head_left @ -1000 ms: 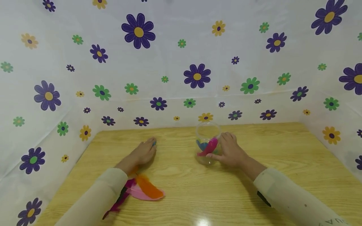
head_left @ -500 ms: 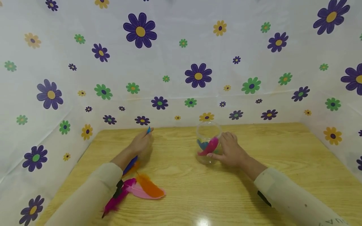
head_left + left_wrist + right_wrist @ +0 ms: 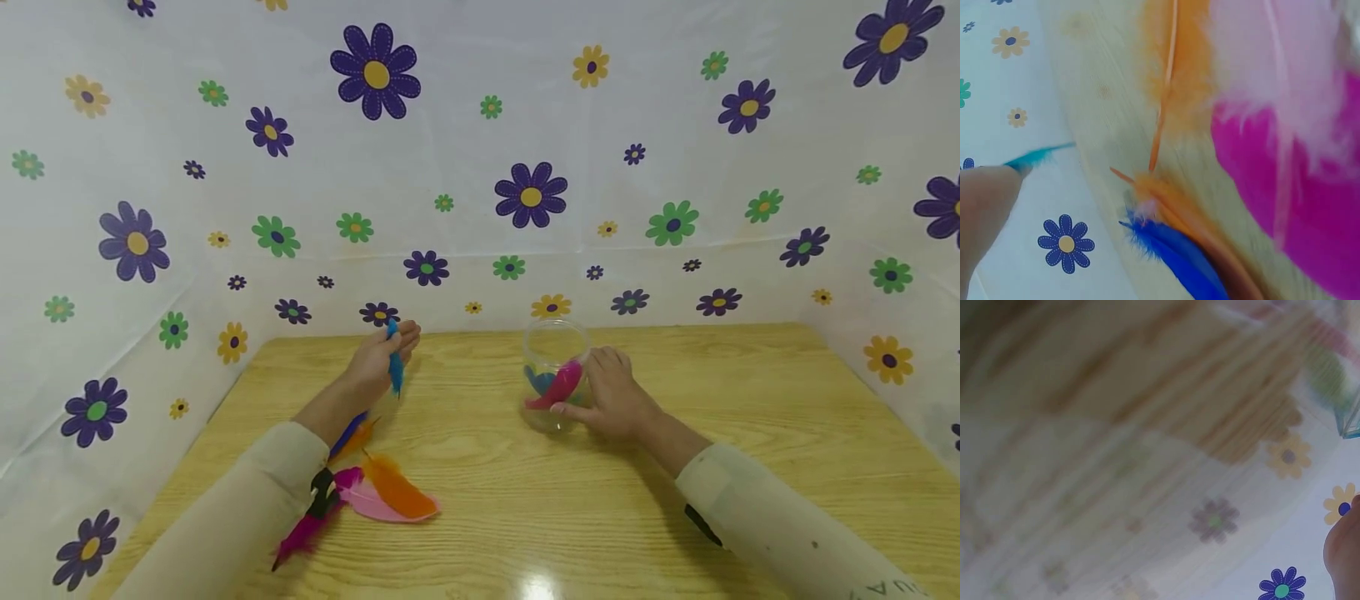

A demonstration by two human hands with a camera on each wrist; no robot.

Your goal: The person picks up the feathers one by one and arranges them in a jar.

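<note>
In the head view my left hand [image 3: 375, 364] is raised at the table's back left, pinching a small blue feather [image 3: 395, 371] that hangs tip down. The left wrist view shows the thumb [image 3: 985, 206] with this feather [image 3: 1038, 156] sticking out past it. My right hand [image 3: 618, 396] grips the side of a clear plastic jar [image 3: 557, 333], thumb in front and fingers behind. A pink feather [image 3: 558, 387] and a blue feather [image 3: 538, 381] are inside the open-topped jar. The right wrist view is mostly blurred, with a bit of the hand [image 3: 1344, 553] at its edge.
Loose feathers lie by my left forearm: an orange one [image 3: 397, 492] over a light pink one [image 3: 367, 502], a magenta one [image 3: 300, 537], a dark one [image 3: 324, 493] and a deep blue one [image 3: 1182, 253]. A dark feather-like piece [image 3: 703, 527] shows under my right sleeve. Flowered cloth [image 3: 457, 150] walls the table.
My left hand has lifted from the table and turned, bringing the blue feather into full view. More of the loose feathers shows beside the forearm. The right hand keeps its grip on the jar.
</note>
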